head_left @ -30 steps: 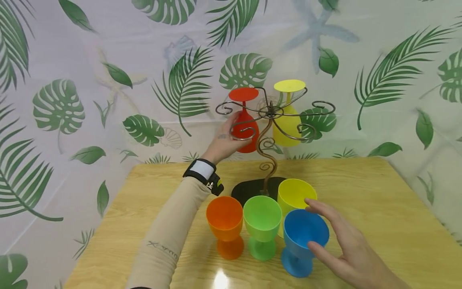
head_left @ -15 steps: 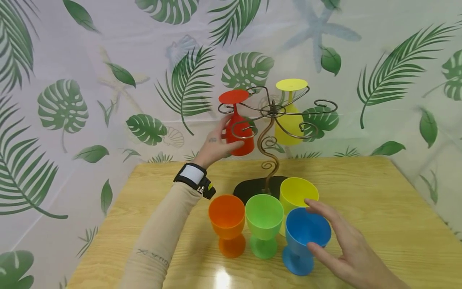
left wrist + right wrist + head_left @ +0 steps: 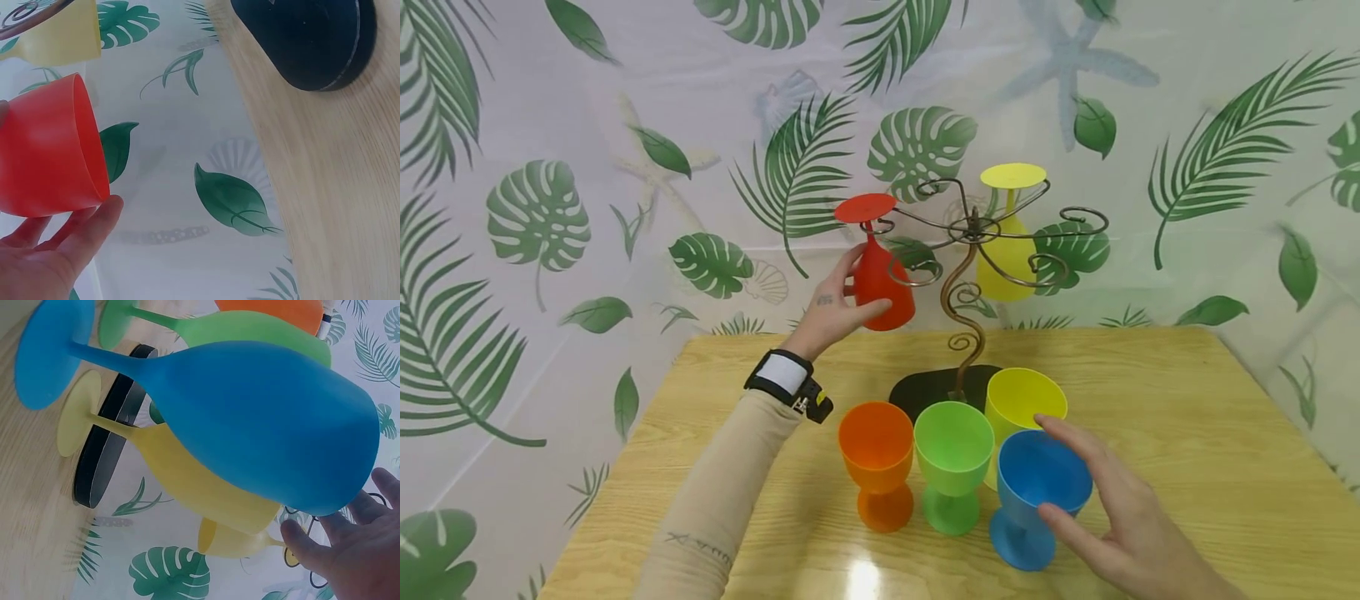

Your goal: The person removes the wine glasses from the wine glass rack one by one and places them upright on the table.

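Observation:
My left hand (image 3: pixel 831 315) grips the bowl of a red plastic goblet (image 3: pixel 880 292), held upside down at the left side of a metal goblet rack (image 3: pixel 974 227). The red stem overlaps the curled end of a left rack arm. In the left wrist view, fingertips lie along the red bowl (image 3: pixel 50 150) near its rim. My right hand (image 3: pixel 1127 517), thumb and fingers spread apart, is beside the rim of an upright blue goblet (image 3: pixel 1026 504). The right wrist view shows those fingers right at the blue rim (image 3: pixel 350 456).
A yellow goblet (image 3: pixel 1006 262) hangs inverted at the rack's back. Orange (image 3: pixel 878 479), green (image 3: pixel 953 477) and yellow (image 3: pixel 1026 396) goblets stand upright on the wooden table (image 3: pixel 1180 400), before the rack's black base (image 3: pixel 921 390). A leaf-print cloth (image 3: pixel 662 100) covers the wall behind.
My left hand has drawn the red goblet left and slightly down, outward along the rack arm to its curled end. The right hand stays beside the blue goblet.

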Available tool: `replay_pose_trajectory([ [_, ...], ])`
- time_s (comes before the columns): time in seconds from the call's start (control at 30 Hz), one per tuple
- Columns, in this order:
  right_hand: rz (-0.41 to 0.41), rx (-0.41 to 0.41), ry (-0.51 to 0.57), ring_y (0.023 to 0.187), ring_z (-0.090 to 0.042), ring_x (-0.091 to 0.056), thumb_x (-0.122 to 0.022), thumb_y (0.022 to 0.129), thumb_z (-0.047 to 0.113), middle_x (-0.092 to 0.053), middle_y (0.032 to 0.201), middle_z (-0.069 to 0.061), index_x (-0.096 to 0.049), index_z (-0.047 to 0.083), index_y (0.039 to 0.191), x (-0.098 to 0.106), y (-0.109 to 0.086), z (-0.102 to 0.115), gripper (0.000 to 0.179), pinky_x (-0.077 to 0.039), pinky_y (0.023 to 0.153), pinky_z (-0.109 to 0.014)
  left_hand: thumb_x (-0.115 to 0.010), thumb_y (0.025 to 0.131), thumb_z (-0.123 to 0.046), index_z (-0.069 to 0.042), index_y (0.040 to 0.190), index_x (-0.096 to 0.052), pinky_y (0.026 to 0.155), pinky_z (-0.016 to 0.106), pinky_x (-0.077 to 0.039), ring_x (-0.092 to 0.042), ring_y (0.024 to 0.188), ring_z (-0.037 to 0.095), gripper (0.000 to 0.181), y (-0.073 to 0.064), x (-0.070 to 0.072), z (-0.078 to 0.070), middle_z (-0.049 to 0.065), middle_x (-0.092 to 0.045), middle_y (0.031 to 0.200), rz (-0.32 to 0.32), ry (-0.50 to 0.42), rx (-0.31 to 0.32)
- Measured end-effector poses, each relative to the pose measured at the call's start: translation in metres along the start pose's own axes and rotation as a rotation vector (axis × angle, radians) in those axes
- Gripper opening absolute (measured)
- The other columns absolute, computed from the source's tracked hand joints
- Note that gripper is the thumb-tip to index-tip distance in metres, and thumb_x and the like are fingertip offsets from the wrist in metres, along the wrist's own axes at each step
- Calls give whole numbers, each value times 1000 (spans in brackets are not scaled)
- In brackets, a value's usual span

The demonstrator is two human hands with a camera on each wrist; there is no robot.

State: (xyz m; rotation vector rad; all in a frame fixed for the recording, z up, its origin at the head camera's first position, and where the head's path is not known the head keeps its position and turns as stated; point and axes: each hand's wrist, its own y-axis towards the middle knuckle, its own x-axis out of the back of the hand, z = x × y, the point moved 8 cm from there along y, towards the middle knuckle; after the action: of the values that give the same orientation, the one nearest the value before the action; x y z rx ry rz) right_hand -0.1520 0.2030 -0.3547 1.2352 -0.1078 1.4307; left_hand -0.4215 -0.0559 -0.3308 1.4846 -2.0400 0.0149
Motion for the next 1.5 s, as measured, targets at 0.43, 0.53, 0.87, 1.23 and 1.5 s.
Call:
replay_pose_trajectory([
  [0.43, 22, 1, 7, 139, 1, -39, -87, 78, 6, -50, 153, -5, -39, 14, 156, -4, 9, -12, 92, -25, 108, -3, -75, 92, -26, -20, 161, -28, 90, 49, -58, -53, 122, 37, 84, -15, 9, 0, 14, -48, 151, -10, 54, -5],
  [0.53, 17, 26, 35, 140, 1, -38, -86, 77, 3, -50, 152, -8, -39, 11, 155, -4, 10, -13, 92, -25, 110, -4, -74, 92, -26, -20, 161, -28, 90, 50, -58, -53, 122, 37, 84, -19, 11, -1, 13, -49, 150, 0, 58, -13],
  [0.87, 12, 41, 83, 143, -3, -38, -85, 75, 1, -49, 153, -12, -42, 6, 153, -8, 9, -14, 89, -26, 113, -7, -76, 91, -26, -23, 161, -28, 84, 45, -61, -54, 122, 36, 84, -41, 12, -5, 11, -51, 148, 28, 40, -23],
  [1.23, -7, 54, 63, 141, -3, -40, -86, 75, 2, -51, 151, -9, -45, 8, 151, 2, 12, -9, 87, -27, 111, -5, -76, 89, -23, -25, 159, -32, 84, 48, -61, -58, 121, 35, 83, -66, 16, -17, 9, -53, 148, 55, 14, -32],
  [1.5, 7, 69, 53, 138, -3, -45, -84, 76, 0, -56, 147, -6, -53, 10, 145, 1, 17, -3, 77, -31, 111, -8, -75, 87, -26, -18, 158, -34, 84, 42, -60, -61, 115, 27, 83, -90, 9, -46, 7, -61, 138, 102, 34, -154],
])
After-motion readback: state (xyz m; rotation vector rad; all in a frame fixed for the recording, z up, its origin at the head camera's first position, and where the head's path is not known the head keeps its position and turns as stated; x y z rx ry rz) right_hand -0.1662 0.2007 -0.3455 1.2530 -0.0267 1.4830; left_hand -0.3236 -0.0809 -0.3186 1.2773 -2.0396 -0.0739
